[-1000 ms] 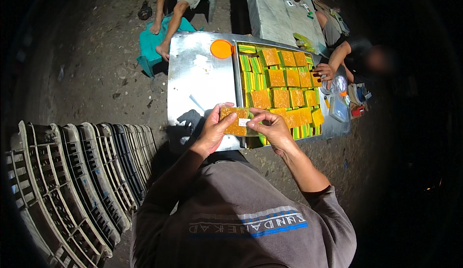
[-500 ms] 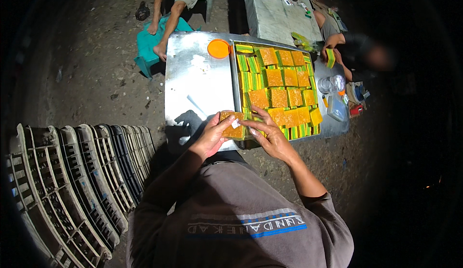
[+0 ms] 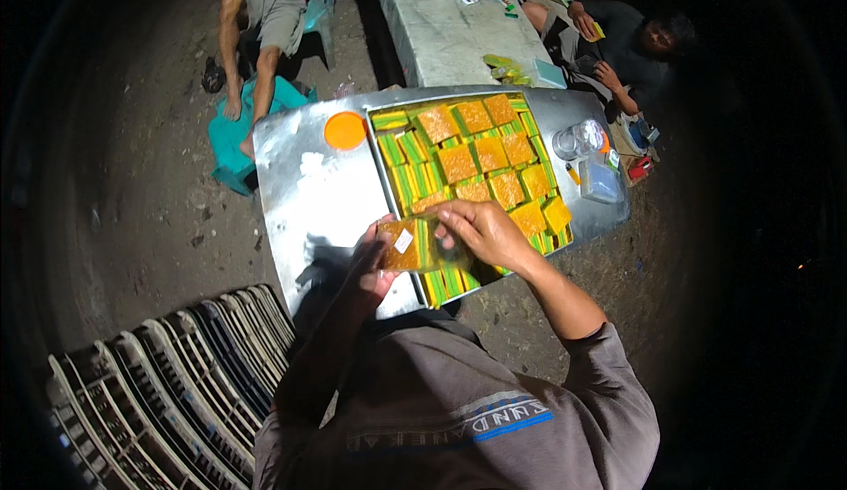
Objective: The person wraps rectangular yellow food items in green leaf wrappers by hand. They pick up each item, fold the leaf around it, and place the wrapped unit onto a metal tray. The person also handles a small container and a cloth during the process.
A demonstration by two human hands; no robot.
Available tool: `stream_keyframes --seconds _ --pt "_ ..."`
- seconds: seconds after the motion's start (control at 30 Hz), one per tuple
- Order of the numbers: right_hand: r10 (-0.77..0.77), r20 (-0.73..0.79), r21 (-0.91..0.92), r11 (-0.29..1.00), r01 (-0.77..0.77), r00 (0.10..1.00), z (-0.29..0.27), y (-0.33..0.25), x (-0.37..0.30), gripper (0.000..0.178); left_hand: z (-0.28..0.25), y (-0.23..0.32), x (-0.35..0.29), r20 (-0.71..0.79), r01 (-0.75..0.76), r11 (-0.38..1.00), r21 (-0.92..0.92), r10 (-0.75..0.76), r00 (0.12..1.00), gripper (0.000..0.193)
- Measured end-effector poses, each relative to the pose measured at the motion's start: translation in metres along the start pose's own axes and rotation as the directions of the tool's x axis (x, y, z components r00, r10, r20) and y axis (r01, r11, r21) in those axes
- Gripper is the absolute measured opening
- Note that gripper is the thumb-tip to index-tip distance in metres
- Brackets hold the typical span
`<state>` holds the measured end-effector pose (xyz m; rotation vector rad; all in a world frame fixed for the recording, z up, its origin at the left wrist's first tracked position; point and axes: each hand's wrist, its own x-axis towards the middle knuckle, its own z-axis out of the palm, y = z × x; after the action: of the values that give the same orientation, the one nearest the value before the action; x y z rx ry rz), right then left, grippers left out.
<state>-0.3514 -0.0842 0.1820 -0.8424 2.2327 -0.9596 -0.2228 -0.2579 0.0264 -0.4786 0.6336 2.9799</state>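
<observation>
Above the left rim of tray (image 3: pixel 386 181), grasped in left hand (image 3: pixel 362 265): orange-topped cake slice (image 3: pixel 396 257) with white label (image 3: pixel 403 241); pinched in fingertips of right hand (image 3: pixel 485 234): clear wrap (image 3: pixel 442 250). Risk of tearing wrap by tugging hard, or squashing cake slice by squeezing.

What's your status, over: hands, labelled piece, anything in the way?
Left hand holding labelled piece. Right hand pinching clear plastic. Loaded tray below; no obstruction seen.

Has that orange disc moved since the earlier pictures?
No: the orange disc still lies by the far-left corner of the tray; only the view shifted.
</observation>
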Motion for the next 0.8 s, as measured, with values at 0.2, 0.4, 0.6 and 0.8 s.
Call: stream_keyframes --seconds 0.2,0.4,0.6,0.8 --pt "-0.138 -0.375 0.019 0.988 0.156 0.917 -0.118 0.092 0.108 0.035 -0.057 0.000 0.020 0.047 -0.194 0.215 0.957 0.546 0.836 0.035" --pt "-0.105 -0.677 -0.275 0.954 -0.117 0.728 -0.206 0.195 0.274 0.039 -0.042 0.012 -0.004 0.317 -0.032 -0.510 0.860 0.483 0.816 0.042" --pt "0.044 -0.766 -0.012 0.997 -0.083 0.641 -0.216 0.234 0.299 0.044 -0.056 0.008 0.010 0.462 -0.189 -0.527 0.829 0.452 0.763 0.042" --pt "0.061 -0.518 0.388 0.906 0.171 0.853 -0.137 0.127 0.161 0.039 -0.108 -0.024 -0.001 0.433 -0.278 -0.339 0.899 0.583 0.687 0.034"
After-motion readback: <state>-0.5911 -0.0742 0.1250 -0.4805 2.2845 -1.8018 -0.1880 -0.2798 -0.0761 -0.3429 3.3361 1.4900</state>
